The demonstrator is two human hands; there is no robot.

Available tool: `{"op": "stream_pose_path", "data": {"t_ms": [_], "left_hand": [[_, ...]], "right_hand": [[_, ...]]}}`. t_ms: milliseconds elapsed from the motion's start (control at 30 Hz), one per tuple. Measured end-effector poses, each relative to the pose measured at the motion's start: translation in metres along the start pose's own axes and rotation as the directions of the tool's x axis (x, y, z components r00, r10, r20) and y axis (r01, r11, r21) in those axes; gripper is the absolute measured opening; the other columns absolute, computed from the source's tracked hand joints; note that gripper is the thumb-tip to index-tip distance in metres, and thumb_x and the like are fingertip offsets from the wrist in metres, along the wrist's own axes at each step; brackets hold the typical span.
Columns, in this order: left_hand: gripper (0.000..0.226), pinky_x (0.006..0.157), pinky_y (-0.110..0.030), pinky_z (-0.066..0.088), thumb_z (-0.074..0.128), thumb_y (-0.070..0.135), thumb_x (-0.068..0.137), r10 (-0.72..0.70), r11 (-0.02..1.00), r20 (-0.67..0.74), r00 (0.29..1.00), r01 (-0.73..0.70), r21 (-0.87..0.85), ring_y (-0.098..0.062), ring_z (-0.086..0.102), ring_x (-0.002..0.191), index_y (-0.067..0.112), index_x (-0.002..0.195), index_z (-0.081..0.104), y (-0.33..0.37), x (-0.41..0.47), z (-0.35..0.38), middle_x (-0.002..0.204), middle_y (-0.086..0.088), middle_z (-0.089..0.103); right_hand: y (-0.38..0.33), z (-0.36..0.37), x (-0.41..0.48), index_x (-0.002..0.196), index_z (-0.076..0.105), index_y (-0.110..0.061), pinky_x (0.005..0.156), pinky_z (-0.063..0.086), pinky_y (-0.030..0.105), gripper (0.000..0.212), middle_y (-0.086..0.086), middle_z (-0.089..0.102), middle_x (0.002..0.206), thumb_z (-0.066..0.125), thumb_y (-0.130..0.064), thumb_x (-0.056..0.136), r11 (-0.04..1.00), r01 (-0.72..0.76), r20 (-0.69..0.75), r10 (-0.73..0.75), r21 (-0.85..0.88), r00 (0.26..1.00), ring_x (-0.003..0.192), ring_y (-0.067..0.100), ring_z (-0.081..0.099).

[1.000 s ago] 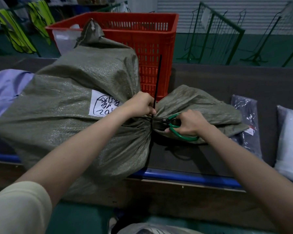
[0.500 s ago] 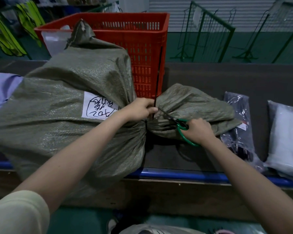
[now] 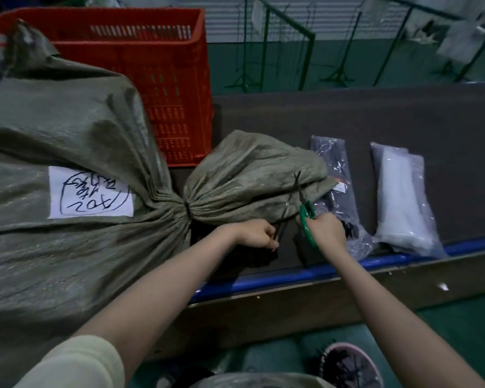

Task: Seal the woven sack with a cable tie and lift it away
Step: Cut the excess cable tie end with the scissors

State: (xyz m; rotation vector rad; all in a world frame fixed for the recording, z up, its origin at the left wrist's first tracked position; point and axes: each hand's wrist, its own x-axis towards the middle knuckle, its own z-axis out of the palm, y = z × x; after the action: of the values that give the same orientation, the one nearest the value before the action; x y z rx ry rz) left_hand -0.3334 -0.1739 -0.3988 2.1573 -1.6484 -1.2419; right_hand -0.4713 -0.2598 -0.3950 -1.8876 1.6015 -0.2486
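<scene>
A bulging grey-green woven sack (image 3: 67, 141) lies on the dark table, a white handwritten label (image 3: 90, 193) on its side. A black cable tie (image 3: 187, 210) cinches its gathered neck, and the loose mouth (image 3: 252, 175) fans out to the right. My left hand (image 3: 256, 233) is closed on a thin black strip (image 3: 282, 218), the cut-off tail of the tie. My right hand (image 3: 326, 229) grips green-handled scissors (image 3: 305, 211), blades pointing up and away over the sack's mouth. Both hands are off the neck, near the table's front edge.
A red plastic crate (image 3: 163, 88) stands behind the sack. Right of the sack lie a dark plastic-wrapped packet (image 3: 339, 186) and a white plastic packet (image 3: 398, 197). A blue rail (image 3: 305, 274) runs along the table's front edge. Green metal racks (image 3: 280, 49) stand beyond the table.
The long tie tail that stood up at the neck is gone from there. My left hand came away down and right holding the strip. The scissors drew back to the right.
</scene>
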Motion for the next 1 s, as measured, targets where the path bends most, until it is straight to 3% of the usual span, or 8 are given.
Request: {"op": "stream_pose_path", "data": {"t_ms": [167,300,433,533,633,733,900,1000], "left_hand": [[0.018,0.079,-0.026,0.040,0.059,0.018,0.086,-0.005,1.000,-0.104,0.995,0.003,-0.019,-0.019,0.054,0.089,0.003,0.090,0.070,0.002,0.026,-0.012,0.108,-0.019,0.067],[0.022,0.094,-0.029,0.040,0.059,0.021,0.086,-0.036,0.999,-0.271,0.962,0.027,-0.038,-0.029,0.049,0.120,0.005,0.096,0.070,0.000,0.032,-0.030,0.116,-0.022,0.061],[0.021,0.072,-0.024,0.039,0.059,0.019,0.083,-0.128,0.987,-0.440,0.889,0.072,-0.141,-0.032,0.061,0.101,0.002,0.090,0.070,-0.005,0.033,-0.045,0.105,-0.022,0.067],[0.024,0.074,-0.027,0.041,0.059,0.020,0.082,-0.151,0.988,-0.413,0.898,0.123,-0.095,-0.033,0.059,0.103,-0.001,0.090,0.069,-0.010,0.032,-0.049,0.113,-0.021,0.063],[0.022,0.088,-0.029,0.042,0.061,0.026,0.082,-0.125,0.990,-0.345,0.930,0.138,0.015,-0.034,0.052,0.112,0.005,0.081,0.065,-0.011,0.033,-0.043,0.126,-0.021,0.049],[0.024,0.102,-0.032,0.036,0.061,0.029,0.081,-0.122,0.986,-0.291,0.949,0.150,0.075,-0.034,0.039,0.129,0.008,0.087,0.068,-0.009,0.035,-0.039,0.140,-0.018,0.039],[0.027,0.105,-0.034,0.032,0.059,0.032,0.083,-0.136,0.979,-0.234,0.963,0.167,0.118,-0.037,0.032,0.132,0.009,0.096,0.068,-0.003,0.036,-0.033,0.144,-0.014,0.034],[0.026,0.107,-0.037,0.029,0.058,0.033,0.083,-0.140,0.973,-0.222,0.965,0.176,0.148,-0.035,0.028,0.134,0.012,0.097,0.067,0.002,0.038,-0.030,0.146,-0.010,0.033]], "right_hand": [[0.018,-0.002,-0.004,0.103,0.068,0.001,0.082,0.048,0.035,0.057,0.022,0.068,0.111,0.053,-0.050,0.085,0.996,-0.064,0.016,0.065,-0.065,0.998,0.106,0.036,0.063],[0.022,-0.001,-0.003,0.109,0.065,-0.002,0.087,0.047,0.034,0.056,0.018,0.067,0.116,0.050,-0.050,0.086,0.989,-0.111,0.060,0.117,-0.097,0.991,0.109,0.034,0.061],[0.018,0.002,-0.002,0.114,0.061,-0.003,0.087,0.045,0.033,0.057,0.016,0.064,0.119,0.051,-0.051,0.085,0.982,-0.127,0.108,0.143,-0.140,0.984,0.112,0.032,0.059],[0.009,0.002,0.005,0.110,0.062,-0.002,0.082,0.047,0.032,0.053,0.016,0.066,0.116,0.061,-0.046,0.081,0.983,-0.112,0.103,0.128,-0.144,0.986,0.108,0.032,0.061],[0.002,0.002,0.014,0.103,0.064,-0.001,0.074,0.048,0.032,0.047,0.017,0.068,0.110,0.068,-0.040,0.078,0.984,-0.082,0.110,0.100,-0.160,0.989,0.102,0.033,0.063],[-0.003,0.001,0.020,0.102,0.064,0.000,0.070,0.048,0.032,0.048,0.017,0.068,0.108,0.073,-0.038,0.074,0.981,-0.062,0.096,0.080,-0.182,0.992,0.101,0.033,0.064],[-0.010,0.000,0.029,0.109,0.061,0.002,0.074,0.049,0.033,0.052,0.018,0.064,0.113,0.072,-0.037,0.076,0.966,0.002,0.108,0.027,-0.260,0.994,0.106,0.033,0.062],[-0.013,-0.002,0.030,0.116,0.059,0.001,0.086,0.050,0.035,0.050,0.017,0.061,0.121,0.066,-0.036,0.082,0.912,0.123,0.110,-0.086,-0.390,0.990,0.112,0.033,0.059]]}}
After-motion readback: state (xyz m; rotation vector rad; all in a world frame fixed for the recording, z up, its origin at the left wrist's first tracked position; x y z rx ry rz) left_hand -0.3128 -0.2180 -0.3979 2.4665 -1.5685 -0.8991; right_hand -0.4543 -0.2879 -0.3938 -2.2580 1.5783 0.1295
